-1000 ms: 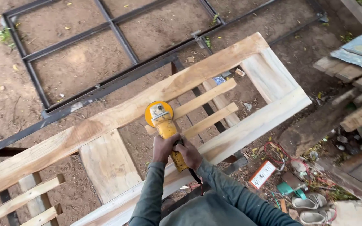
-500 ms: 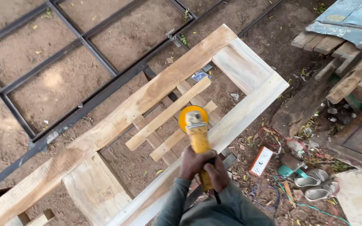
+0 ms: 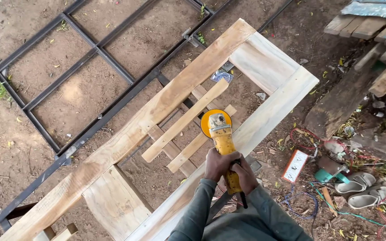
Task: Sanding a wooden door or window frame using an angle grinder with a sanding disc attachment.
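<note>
Bare dirt ground (image 3: 32,134) carries everything in view. A black metal grid frame (image 3: 97,47) lies flat on it at upper left, with a long wooden door frame (image 3: 157,107) running diagonally across the centre above the soil. At lower right lie a white power strip (image 3: 295,166), tangled wires (image 3: 300,203) and pale sandals (image 3: 362,189); weathered planks (image 3: 371,40) are stacked at upper right.

Pale rough-sawn wooden door frame (image 3: 271,118); matt yellow plastic angle grinder (image 3: 222,138).
</note>
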